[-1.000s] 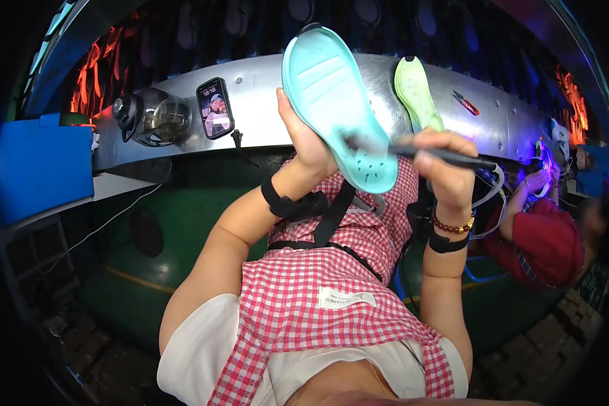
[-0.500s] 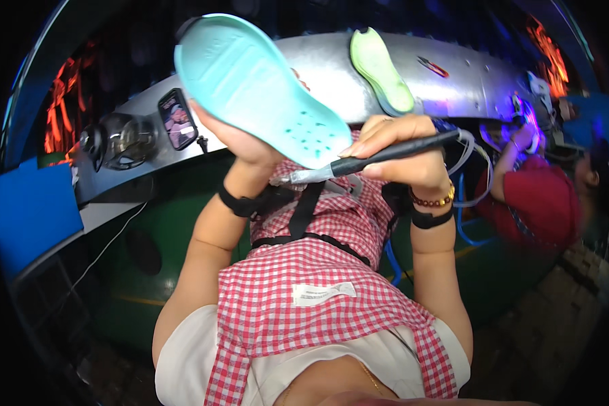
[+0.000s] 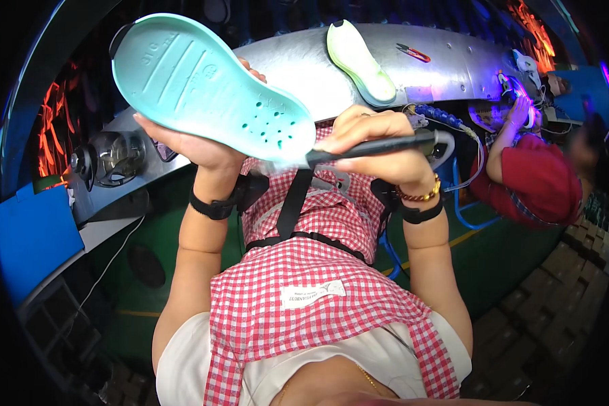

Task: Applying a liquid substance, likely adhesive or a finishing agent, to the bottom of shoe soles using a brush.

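Note:
A large turquoise shoe sole [image 3: 196, 74], with small dark green holes at its toe end and a black patch at its heel, is held up over the bench. My left hand [image 3: 210, 143] grips it from underneath, thumb on the near edge and fingertips showing past the far edge. My right hand [image 3: 394, 162] is closed around a black-handled brush [image 3: 416, 141] with a pale tube at its back end. The brush's blurred tip is at the near edge of the sole's toe; whether it touches cannot be made out.
A pale green shoe sole [image 3: 360, 62] and red-handled snips [image 3: 414, 53] lie on the metal bench [image 3: 298, 57]. At left stands a clear pot [image 3: 120, 159], beside a partly covered phone [image 3: 163, 151]. A co-worker in red [image 3: 534, 179] sits at right, hands under violet light.
The sole and both my hands have shifted left, and the sole now covers most of the phone. The brush has moved left along with the toe edge, still in my right hand.

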A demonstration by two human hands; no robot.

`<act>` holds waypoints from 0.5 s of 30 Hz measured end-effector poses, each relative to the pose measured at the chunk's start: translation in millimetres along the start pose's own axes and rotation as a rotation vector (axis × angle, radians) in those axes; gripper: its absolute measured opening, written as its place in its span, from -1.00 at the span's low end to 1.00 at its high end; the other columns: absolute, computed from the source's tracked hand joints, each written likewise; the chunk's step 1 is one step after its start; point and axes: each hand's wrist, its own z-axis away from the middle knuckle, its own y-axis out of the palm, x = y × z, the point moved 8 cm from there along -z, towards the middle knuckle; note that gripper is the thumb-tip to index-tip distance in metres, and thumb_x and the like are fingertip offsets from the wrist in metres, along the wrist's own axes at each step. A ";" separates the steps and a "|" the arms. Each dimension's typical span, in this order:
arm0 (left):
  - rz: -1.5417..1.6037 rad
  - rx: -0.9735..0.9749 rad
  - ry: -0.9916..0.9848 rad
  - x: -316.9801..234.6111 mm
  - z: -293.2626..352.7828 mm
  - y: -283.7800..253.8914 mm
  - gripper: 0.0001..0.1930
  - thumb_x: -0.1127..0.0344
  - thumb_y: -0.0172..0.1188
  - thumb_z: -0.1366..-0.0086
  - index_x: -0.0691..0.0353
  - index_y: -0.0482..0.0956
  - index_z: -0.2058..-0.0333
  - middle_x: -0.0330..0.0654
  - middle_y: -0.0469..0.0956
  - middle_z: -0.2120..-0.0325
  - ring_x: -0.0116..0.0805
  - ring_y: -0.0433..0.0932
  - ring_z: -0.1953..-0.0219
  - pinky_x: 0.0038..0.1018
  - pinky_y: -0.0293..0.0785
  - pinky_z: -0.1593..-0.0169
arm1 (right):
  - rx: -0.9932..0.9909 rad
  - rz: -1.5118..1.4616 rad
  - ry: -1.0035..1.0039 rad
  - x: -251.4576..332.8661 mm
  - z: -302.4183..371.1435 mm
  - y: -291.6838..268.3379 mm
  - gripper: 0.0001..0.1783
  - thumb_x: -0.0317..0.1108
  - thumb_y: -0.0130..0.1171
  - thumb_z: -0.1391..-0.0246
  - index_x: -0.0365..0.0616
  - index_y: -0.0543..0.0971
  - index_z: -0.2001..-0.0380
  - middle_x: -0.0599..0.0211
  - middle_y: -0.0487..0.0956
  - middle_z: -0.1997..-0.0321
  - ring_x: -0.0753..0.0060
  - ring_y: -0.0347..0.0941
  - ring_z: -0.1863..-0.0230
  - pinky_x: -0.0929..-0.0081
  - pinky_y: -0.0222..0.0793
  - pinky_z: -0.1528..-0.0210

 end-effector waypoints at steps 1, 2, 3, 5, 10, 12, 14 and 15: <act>0.059 0.189 -0.040 1.6 0.5 18.9 -0.05 -0.48 -0.52 0.03 0.30 0.18 -0.02 0.14 0.32 0.21 -0.03 0.37 0.23 -0.16 0.29 0.12 | -0.050 -0.176 -0.031 -1.3 -0.5 -4.7 -0.77 -0.57 0.22 0.27 -0.25 0.55 0.40 0.25 0.54 0.41 0.49 0.42 0.31 0.56 0.32 0.22; -0.008 0.135 -0.028 0.9 0.5 19.2 -0.05 -0.48 -0.52 0.03 0.30 0.18 -0.02 0.14 0.32 0.21 -0.03 0.37 0.23 -0.16 0.29 0.12 | -0.086 -0.332 -0.019 -5.7 -0.8 -7.8 -0.78 -0.57 0.21 0.26 -0.26 0.55 0.40 0.22 0.53 0.39 0.47 0.43 0.30 0.56 0.32 0.21; -0.127 -0.077 -0.020 1.2 1.4 7.7 -0.07 -0.46 -0.52 0.01 0.30 0.16 -0.03 0.15 0.31 0.17 -0.01 0.36 0.19 -0.13 0.27 0.09 | -0.200 -0.324 0.068 -15.9 0.7 -14.2 -0.80 -0.58 0.17 0.21 -0.30 0.53 0.39 0.18 0.53 0.33 0.42 0.44 0.28 0.59 0.34 0.22; -0.119 -0.297 0.003 5.0 12.0 0.9 -0.12 -0.41 -0.47 -0.05 0.28 0.10 -0.08 0.18 0.24 0.06 0.05 0.32 0.10 -0.08 0.22 0.01 | -0.246 -0.521 0.154 -27.6 -0.1 -10.0 -0.81 -0.58 0.11 0.14 -0.36 0.47 0.36 0.10 0.51 0.31 0.33 0.45 0.25 0.45 0.41 0.18; 0.138 -0.313 -0.319 49.4 39.0 -2.3 -0.22 -0.30 -0.39 -0.13 0.27 0.08 -0.09 0.14 0.23 0.03 0.04 0.33 0.07 -0.11 0.31 0.06 | -0.420 -0.878 0.233 -30.2 5.1 1.1 -0.80 -0.57 0.11 0.13 -0.37 0.45 0.33 0.11 0.51 0.32 0.35 0.47 0.28 0.40 0.42 0.16; 0.179 -0.171 -0.430 54.4 39.1 -3.8 -0.26 -0.26 -0.37 -0.15 0.27 0.08 -0.09 0.12 0.24 0.03 0.03 0.34 0.07 -0.12 0.34 0.08 | -0.182 -0.209 0.268 -13.0 3.8 4.8 -0.80 -0.55 0.16 0.17 -0.34 0.50 0.36 0.21 0.53 0.36 0.47 0.46 0.30 0.58 0.40 0.22; -0.088 -0.086 -0.519 52.7 40.8 -12.3 -0.34 -0.16 -0.34 -0.19 0.27 0.11 -0.08 0.08 0.30 0.06 0.02 0.38 0.10 -0.14 0.39 0.12 | -0.069 -0.185 0.187 4.2 3.3 7.5 -0.79 -0.56 0.20 0.21 -0.30 0.54 0.38 0.30 0.55 0.44 0.67 0.41 0.46 0.74 0.34 0.42; -0.099 -0.091 -0.509 51.2 40.4 -15.0 -0.42 -0.08 -0.31 -0.22 0.28 0.16 -0.04 0.07 0.36 0.12 -0.01 0.43 0.15 -0.20 0.42 0.13 | -0.057 -0.206 0.208 6.5 3.2 7.3 -0.79 -0.57 0.19 0.21 -0.29 0.54 0.37 0.29 0.55 0.45 0.71 0.39 0.51 0.75 0.33 0.47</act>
